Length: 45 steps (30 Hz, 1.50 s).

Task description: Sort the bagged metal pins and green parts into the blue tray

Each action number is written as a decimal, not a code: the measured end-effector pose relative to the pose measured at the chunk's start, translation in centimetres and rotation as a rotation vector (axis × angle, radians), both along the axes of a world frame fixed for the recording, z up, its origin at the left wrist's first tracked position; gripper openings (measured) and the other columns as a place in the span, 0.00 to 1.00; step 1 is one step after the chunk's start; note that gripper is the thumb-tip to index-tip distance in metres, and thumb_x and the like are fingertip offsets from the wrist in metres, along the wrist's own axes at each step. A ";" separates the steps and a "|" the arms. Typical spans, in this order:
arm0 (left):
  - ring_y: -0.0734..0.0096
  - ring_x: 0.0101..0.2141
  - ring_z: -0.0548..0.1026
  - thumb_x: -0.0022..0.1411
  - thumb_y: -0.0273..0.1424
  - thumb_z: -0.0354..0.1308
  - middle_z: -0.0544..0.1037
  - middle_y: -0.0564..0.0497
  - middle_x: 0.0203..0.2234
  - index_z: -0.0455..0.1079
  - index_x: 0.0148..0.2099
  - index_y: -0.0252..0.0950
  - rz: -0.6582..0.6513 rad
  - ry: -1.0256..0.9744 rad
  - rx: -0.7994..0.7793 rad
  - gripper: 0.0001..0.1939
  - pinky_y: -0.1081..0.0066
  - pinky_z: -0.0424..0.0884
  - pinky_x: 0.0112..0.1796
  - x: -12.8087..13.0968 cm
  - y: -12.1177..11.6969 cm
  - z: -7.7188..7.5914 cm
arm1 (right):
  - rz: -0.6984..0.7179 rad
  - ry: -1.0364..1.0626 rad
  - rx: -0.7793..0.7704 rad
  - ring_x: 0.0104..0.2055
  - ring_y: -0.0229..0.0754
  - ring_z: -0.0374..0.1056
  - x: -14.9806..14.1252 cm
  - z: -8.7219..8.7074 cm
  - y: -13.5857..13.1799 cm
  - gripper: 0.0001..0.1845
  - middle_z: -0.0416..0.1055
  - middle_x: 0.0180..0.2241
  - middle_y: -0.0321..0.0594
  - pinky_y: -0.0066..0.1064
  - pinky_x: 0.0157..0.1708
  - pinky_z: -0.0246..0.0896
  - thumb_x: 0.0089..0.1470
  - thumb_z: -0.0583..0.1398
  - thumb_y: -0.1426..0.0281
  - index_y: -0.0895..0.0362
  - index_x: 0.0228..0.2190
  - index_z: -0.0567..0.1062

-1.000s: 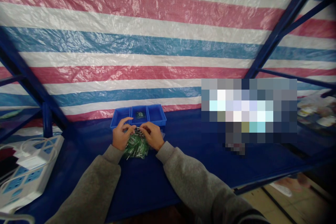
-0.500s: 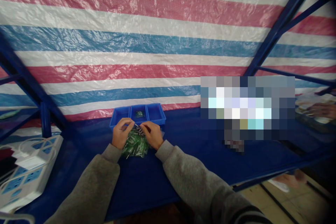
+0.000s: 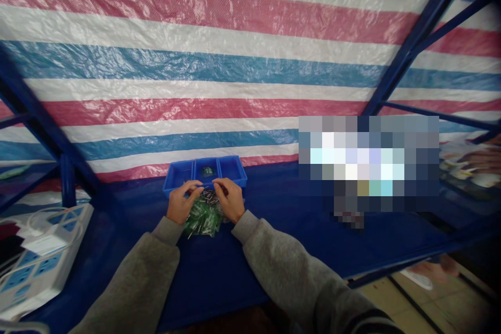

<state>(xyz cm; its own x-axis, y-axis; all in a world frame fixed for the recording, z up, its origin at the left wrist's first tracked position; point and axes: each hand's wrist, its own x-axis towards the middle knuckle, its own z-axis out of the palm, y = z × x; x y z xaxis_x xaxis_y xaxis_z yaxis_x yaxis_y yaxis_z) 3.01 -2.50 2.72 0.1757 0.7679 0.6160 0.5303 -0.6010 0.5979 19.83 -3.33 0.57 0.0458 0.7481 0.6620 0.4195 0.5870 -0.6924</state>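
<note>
My left hand (image 3: 182, 203) is closed in a pinch at the near edge of a blue three-compartment tray (image 3: 167, 188); what its fingertips hold is too small to make out. Facing it, my right hand (image 3: 230, 200) has thumb and forefinger bent close together, and anything between them is too tiny to name. A short gap separates the two sets of fingertips. Below and between the hands lies a heap of small green and clear slender pieces (image 3: 204, 219), with dark metallic pieces (image 3: 210, 197) at its far side. Some small greenish pieces (image 3: 207, 171) rest in the tray's middle compartment.
A white power strip (image 3: 58, 266) with cables and a white plug lies on the blue table (image 3: 211, 282) at left. Blue metal posts (image 3: 399, 68) frame a striped plastic sheet (image 3: 195, 68). A pixelated patch hides the right side; another person's hand (image 3: 487, 154) shows beyond it.
My fingertips have moved slightly apart, the right hand's shifting a little up and right. A small shiny piece seen between them earlier no longer shows clearly.
</note>
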 end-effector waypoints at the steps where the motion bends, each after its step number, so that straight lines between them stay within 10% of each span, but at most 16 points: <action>1: 0.74 0.24 0.71 0.59 0.38 0.55 0.74 0.56 0.22 0.71 0.40 0.36 0.013 -0.009 -0.013 0.11 0.73 0.66 0.32 0.0 0.0 0.0 | 0.023 -0.022 0.001 0.32 0.38 0.66 0.0 0.0 0.0 0.12 0.72 0.33 0.40 0.29 0.36 0.60 0.59 0.52 0.68 0.57 0.38 0.74; 12: 0.77 0.17 0.66 0.60 0.37 0.53 0.66 0.60 0.14 0.66 0.44 0.36 -0.044 -0.141 -0.112 0.13 0.76 0.64 0.23 0.0 0.0 -0.3 | 0.129 -0.145 -0.010 0.29 0.37 0.64 -0.3 -0.1 -0.2 0.12 0.69 0.27 0.37 0.27 0.32 0.58 0.59 0.53 0.65 0.56 0.30 0.73; 18: 0.70 0.29 0.74 0.58 0.38 0.55 0.76 0.50 0.28 0.71 0.34 0.35 -0.050 -0.079 -0.053 0.11 0.72 0.70 0.33 -0.1 0.4 -0.4 | 0.082 -0.076 -0.027 0.30 0.37 0.64 -0.1 -0.1 0.1 0.15 0.70 0.27 0.37 0.26 0.32 0.57 0.60 0.50 0.65 0.57 0.30 0.72; 28: 0.76 0.20 0.66 0.62 0.36 0.51 0.67 0.56 0.14 0.64 0.21 0.35 0.059 0.050 0.015 0.18 0.74 0.63 0.27 -0.2 -0.1 0.1 | 0.128 -0.079 -0.024 0.30 0.38 0.65 -0.3 0.1 -0.3 0.11 0.71 0.30 0.38 0.27 0.32 0.60 0.58 0.53 0.65 0.56 0.33 0.73; 45: 0.71 0.28 0.73 0.56 0.37 0.58 0.76 0.51 0.27 0.72 0.33 0.35 -0.019 -0.082 0.004 0.10 0.73 0.70 0.32 0.2 0.1 -0.5 | 0.043 -0.096 -0.024 0.29 0.37 0.65 -0.1 -0.3 0.2 0.15 0.70 0.26 0.37 0.27 0.32 0.57 0.61 0.50 0.65 0.57 0.28 0.72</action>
